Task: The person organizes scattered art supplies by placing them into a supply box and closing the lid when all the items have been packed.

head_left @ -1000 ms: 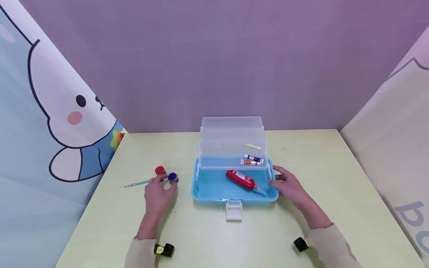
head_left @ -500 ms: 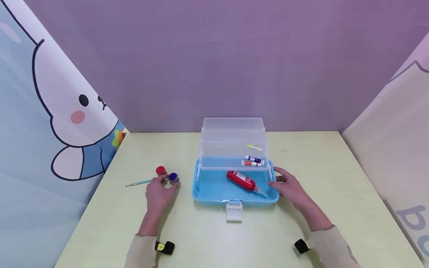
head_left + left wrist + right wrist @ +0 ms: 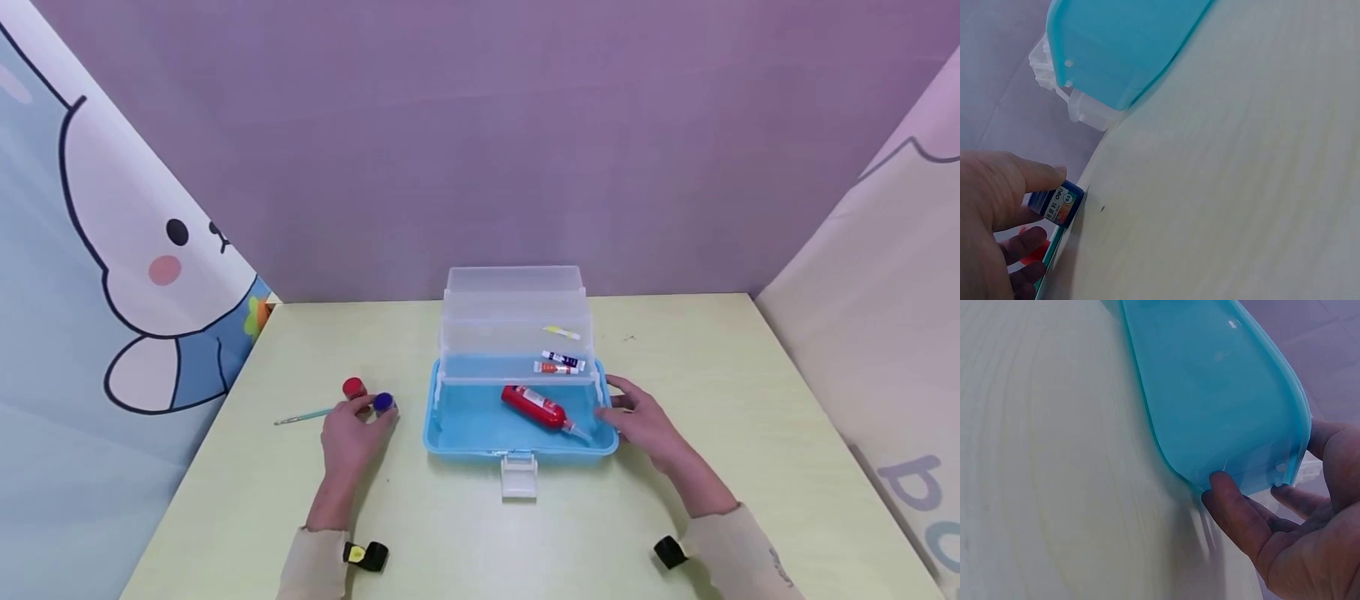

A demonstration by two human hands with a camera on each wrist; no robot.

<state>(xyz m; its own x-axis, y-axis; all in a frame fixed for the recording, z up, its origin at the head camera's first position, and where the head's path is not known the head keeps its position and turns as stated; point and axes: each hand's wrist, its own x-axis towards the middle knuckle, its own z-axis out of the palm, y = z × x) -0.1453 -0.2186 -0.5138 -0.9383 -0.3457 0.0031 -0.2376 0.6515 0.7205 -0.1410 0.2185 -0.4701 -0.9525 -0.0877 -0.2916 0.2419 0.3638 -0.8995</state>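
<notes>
Between its thumb and index finger my left hand (image 3: 351,437) pinches a small blue paint jar (image 3: 1057,203) with a printed label. A red-capped jar (image 3: 354,387) stands just behind those fingers, partly hidden. A thin light-blue handled tool (image 3: 303,417) lies beside the hand, one end covered by it. At the right end of the open light-blue storage box (image 3: 468,421), my right hand (image 3: 645,421) holds the box, thumb over the rim and fingers against the end wall (image 3: 1250,472). Inside lies a red squeeze bottle (image 3: 536,407) with a clear nozzle.
The clear tiered tray and lid (image 3: 513,308) stand raised at the back of the box. Several small tubes (image 3: 558,367) rest on its right side. A white latch (image 3: 519,479) hangs at the front. Purple and printed cloths surround the pale table (image 3: 450,550).
The camera view shifts slightly. Both hands, the jars and the box keep the same places relative to one another.
</notes>
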